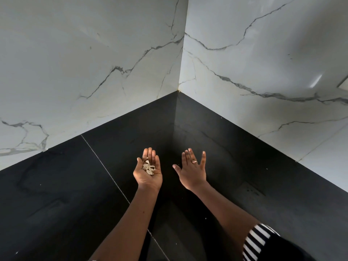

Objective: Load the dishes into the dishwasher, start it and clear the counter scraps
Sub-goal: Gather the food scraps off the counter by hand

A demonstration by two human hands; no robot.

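**Your left hand**: palm up, fingers nearly straight and close together, forming a shallow cup. It grips nothing; its load only lies on it.

**Scraps**: a small heap of pale, dry, papery peelings in the middle of that palm, above the counter rather than on it.

**Your right hand**: palm down, fingers spread, empty, just beside the left hand. You cannot tell from here whether it touches the surface. There is a ring on one finger.

**Counter**: black and glossy, running into a corner below marble-veined walls. A few pale specks lie scattered on it. A thin seam runs under your left forearm.

**Striped sleeve**: at the lower right.

**Not in view**: dishwasher, dishes, any bin.

**Hazards, as judged**
- The peelings look light and nothing holds them down. A tilt of the open palm, a quick turn or a draught would likely drop them back on the counter or the floor. Curling your fingers over them before you carry them off would prevent this.
- If your right hand sweeps more bits toward the left, it may overfill the shallow cup or knock its edge.
- The remaining specks are tiny against the dark gloss and easy to miss. They may also lodge in the seam or the corner.
- No bin is in sight, so the carry may be a long one.
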